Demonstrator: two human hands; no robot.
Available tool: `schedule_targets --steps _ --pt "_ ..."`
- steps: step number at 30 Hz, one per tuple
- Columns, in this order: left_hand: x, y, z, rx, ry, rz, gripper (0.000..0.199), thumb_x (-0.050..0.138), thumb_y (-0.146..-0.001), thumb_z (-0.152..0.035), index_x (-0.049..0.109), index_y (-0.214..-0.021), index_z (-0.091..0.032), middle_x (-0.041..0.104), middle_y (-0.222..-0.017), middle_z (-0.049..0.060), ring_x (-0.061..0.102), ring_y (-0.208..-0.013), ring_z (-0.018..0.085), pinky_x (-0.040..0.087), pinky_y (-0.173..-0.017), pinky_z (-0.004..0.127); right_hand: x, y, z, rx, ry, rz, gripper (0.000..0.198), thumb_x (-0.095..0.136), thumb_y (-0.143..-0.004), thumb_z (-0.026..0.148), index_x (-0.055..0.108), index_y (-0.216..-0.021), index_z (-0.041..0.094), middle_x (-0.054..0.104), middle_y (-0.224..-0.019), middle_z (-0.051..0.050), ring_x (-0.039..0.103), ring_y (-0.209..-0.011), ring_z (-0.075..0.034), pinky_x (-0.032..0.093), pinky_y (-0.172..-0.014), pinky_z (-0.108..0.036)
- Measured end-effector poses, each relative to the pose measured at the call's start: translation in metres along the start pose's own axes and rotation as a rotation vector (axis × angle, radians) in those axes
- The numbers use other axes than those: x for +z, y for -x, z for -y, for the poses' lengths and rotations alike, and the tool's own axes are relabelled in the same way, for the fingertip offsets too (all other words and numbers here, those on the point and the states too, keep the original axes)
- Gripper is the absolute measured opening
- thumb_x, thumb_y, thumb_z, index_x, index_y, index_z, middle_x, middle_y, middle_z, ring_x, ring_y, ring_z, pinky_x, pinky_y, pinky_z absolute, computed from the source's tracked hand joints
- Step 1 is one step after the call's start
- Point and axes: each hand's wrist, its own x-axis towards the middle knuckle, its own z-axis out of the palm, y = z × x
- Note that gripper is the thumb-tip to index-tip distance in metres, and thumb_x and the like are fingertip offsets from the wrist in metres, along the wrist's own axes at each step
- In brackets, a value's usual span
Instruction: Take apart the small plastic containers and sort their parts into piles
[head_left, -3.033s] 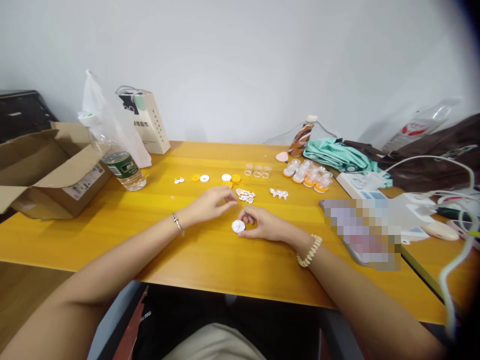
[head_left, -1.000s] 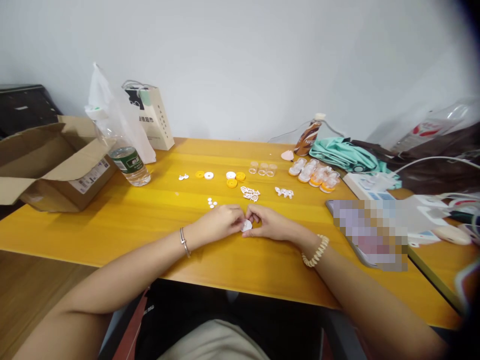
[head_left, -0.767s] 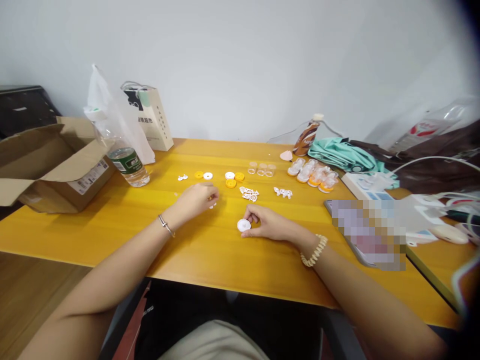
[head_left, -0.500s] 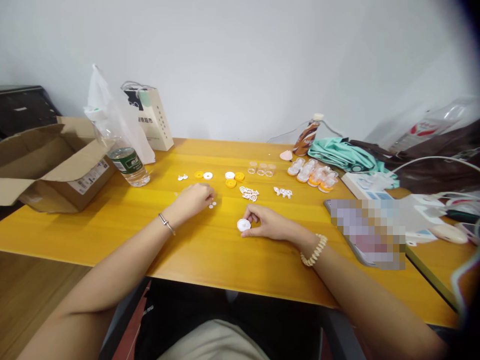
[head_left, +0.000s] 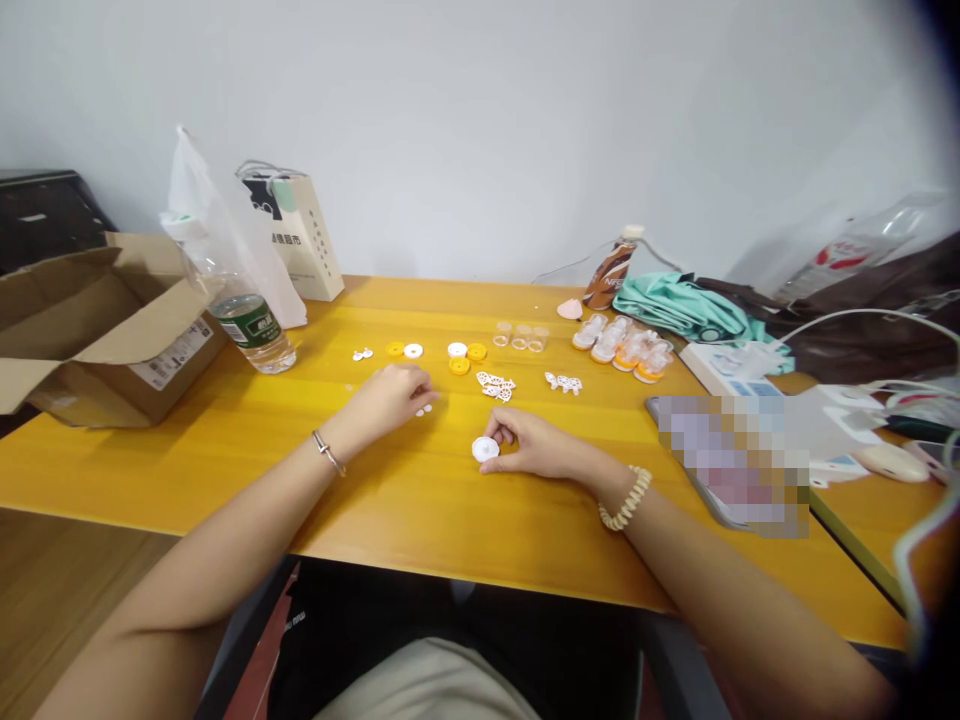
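My right hand (head_left: 529, 443) pinches a white round plastic disc (head_left: 484, 450) by its edge, above the table's middle. My left hand (head_left: 397, 392) is closed, its fingertips curled down; whether anything sits between them I cannot make out. Just below those fingertips lie small white flat discs (head_left: 424, 411). White cut-out plastic pieces (head_left: 495, 386) rest beyond my right hand, with a second group (head_left: 563, 383) farther right. Yellow and white round parts (head_left: 459, 366) lie behind, close to short clear cups (head_left: 520, 338).
Orange and white clear-topped pieces (head_left: 621, 347) stand right of the cups. A phone (head_left: 697, 470) lies beside my right forearm. A cardboard box (head_left: 142, 350) and a water bottle (head_left: 259, 335) stand left. A brown drink bottle (head_left: 609, 274) and green cloth (head_left: 679, 307) are at the back.
My left hand has shifted slightly right, over the small white discs. My right hand still holds the white disc in nearly the same spot.
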Motion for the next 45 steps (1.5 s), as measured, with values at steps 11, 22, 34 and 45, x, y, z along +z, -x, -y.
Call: schedule_targets --steps 11,22,34,45 --pt "0.034 0.012 -0.053 0.372 0.255 0.098 0.019 0.046 -0.087 -0.028 0.060 -0.096 -0.017 0.059 -0.093 0.005 0.056 -0.084 0.014 0.044 -0.077 0.025 0.001 -0.004 -0.005 -0.053 -0.004 0.016 0.034 0.070 -0.064 0.043 0.049 -0.076 0.018 0.049 -0.072 0.003 0.044 -0.065 -0.012 0.038 -0.060 -0.024" --pt "0.045 0.010 -0.056 0.233 0.289 0.043 0.017 0.049 -0.085 -0.028 0.060 -0.089 -0.016 0.058 -0.086 0.004 0.055 -0.079 0.014 0.045 -0.074 0.026 0.003 -0.004 -0.004 0.000 -0.037 -0.019 0.036 0.072 -0.061 0.041 0.049 -0.075 0.018 0.048 -0.070 0.003 0.044 -0.064 -0.011 0.036 -0.058 -0.024" --pt "0.041 0.009 -0.055 0.258 0.187 0.047 0.018 0.046 -0.086 -0.027 0.060 -0.088 -0.016 0.057 -0.081 0.004 0.055 -0.078 0.015 0.043 -0.072 0.026 0.002 -0.003 -0.001 0.001 0.030 -0.029 0.022 0.064 -0.070 0.031 0.049 -0.078 0.018 0.049 -0.071 0.002 0.045 -0.064 -0.012 0.039 -0.059 -0.025" --pt "0.042 0.007 -0.052 0.252 0.094 0.019 0.024 0.044 -0.087 -0.031 0.061 -0.082 -0.016 0.058 -0.076 0.004 0.054 -0.071 0.014 0.041 -0.066 0.025 0.002 -0.001 0.002 -0.021 0.031 -0.026 0.016 0.058 -0.073 0.026 0.049 -0.083 0.018 0.048 -0.073 0.001 0.045 -0.065 -0.011 0.040 -0.062 -0.025"
